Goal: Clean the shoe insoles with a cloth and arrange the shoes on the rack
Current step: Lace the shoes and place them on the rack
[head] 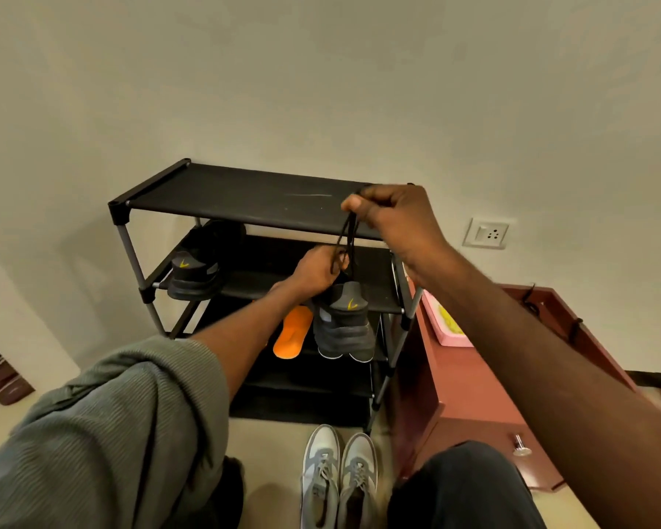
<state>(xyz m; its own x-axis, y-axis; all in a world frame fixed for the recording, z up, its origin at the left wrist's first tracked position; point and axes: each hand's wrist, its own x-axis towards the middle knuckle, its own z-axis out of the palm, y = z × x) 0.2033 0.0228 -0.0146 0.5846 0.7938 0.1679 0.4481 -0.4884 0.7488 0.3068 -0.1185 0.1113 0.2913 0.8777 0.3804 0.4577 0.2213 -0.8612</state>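
The black shoe rack [245,196] stands against the wall straight ahead of both hands, its top shelf level with the raised right hand [390,211]. A red-brown cabinet [474,376] sits under the right forearm, and a pair of grey sneakers [338,475] waits on the floor below the hands, near the person's knees. One dark shoe [195,269] rests on the middle shelf to the left of the left hand [315,271]; its mate [344,322] hangs heel-out just beneath that hand, at the shelf's front edge. An orange insole [292,332] lies just beside it, lower left. The right hand pinches the black laces [346,232] and pulls them upward, while the left hand grips them near the shoe. The step appears to be tidying or tying the laces; next, the shoe needs setting squarely beside its mate.
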